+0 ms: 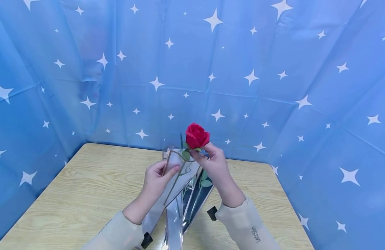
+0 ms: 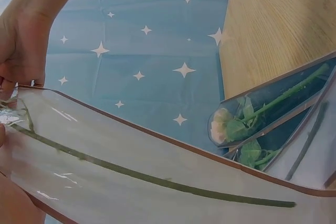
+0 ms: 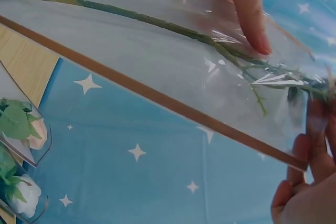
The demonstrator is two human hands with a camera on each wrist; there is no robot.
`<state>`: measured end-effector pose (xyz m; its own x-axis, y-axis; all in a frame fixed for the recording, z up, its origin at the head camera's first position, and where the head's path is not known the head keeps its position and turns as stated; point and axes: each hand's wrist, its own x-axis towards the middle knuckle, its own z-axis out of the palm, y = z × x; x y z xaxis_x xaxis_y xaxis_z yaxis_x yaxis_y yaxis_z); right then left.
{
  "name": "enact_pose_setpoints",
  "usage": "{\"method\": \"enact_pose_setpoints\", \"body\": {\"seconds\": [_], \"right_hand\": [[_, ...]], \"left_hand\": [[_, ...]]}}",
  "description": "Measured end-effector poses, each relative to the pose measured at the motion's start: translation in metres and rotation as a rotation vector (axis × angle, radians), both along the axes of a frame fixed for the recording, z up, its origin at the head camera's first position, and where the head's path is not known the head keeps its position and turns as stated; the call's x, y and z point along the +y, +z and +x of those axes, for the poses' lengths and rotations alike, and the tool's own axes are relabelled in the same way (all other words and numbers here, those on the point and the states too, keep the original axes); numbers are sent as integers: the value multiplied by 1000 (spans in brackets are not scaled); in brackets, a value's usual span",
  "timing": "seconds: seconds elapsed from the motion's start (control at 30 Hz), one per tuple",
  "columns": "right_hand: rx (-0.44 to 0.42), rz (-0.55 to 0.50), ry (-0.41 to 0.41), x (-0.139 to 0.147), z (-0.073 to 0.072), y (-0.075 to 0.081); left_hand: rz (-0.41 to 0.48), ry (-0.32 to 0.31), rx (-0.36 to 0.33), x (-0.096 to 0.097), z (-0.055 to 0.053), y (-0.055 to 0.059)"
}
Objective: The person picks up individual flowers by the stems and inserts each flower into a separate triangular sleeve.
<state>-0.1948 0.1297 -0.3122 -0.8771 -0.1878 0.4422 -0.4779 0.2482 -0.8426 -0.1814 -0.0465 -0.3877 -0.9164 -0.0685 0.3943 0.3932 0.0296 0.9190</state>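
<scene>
A red rose (image 1: pixel 197 136) stands with its bloom above the mouth of a clear, brown-edged flower sleeve (image 1: pixel 180 180). Its long green stem (image 2: pixel 126 170) runs down inside that sleeve, as the left wrist view shows. My left hand (image 1: pixel 156 178) pinches the sleeve at its left edge, thumb on the front face. Just under the bloom, my right hand (image 1: pixel 212 161) pinches the rose at the sleeve's upper rim. Some right fingertips touch the sleeve's corner in the right wrist view; others are hidden behind the bloom.
More wrapped flowers lie on the wooden table (image 1: pixel 86 194) beneath my hands. One sleeve holds a pale pink rose (image 2: pixel 221 125), another a white rose (image 3: pixel 27 198). A blue star-patterned curtain (image 1: pixel 192 62) hangs around the table's back and sides.
</scene>
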Motion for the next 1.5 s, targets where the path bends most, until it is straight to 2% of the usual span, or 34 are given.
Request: {"method": "enact_pose_setpoints", "body": {"seconds": [0.13,0.23,0.43,0.57,0.67,0.8,0.9,0.97,1.03,1.1,1.2,1.33,1.43,1.5], "right_hand": [[19,47,-18,0,-1,-2],[22,35,-23,-1,-1,-3],[-16,2,-32,-1,1,-1],[-37,26,-28,0,2,1],[-21,39,-6,1,1,1],[-32,-32,34,3,1,2],[-73,-136,31,5,1,3],[-60,-189,17,6,1,4],[-5,-216,1,8,2,6],[94,-205,2,9,4,9],[291,-136,31,11,6,14],[523,-27,121,8,10,21],[609,41,149,5,13,23],[626,77,135,4,13,22]], "left_hand": [[-12,-12,3,0,10,16],[-11,-6,7,0,17,26],[-1,3,3,0,16,25],[-1,4,-3,1,16,25],[-5,9,-3,0,16,25],[-10,15,-3,0,17,25],[-9,27,-3,0,18,25],[-6,33,-4,0,18,25],[-2,37,-2,0,18,26],[0,35,-1,-1,18,26],[-5,31,4,-1,18,26],[-17,23,7,-2,18,27],[-18,27,0,-2,18,28],[-11,32,-7,-1,18,28]]}}
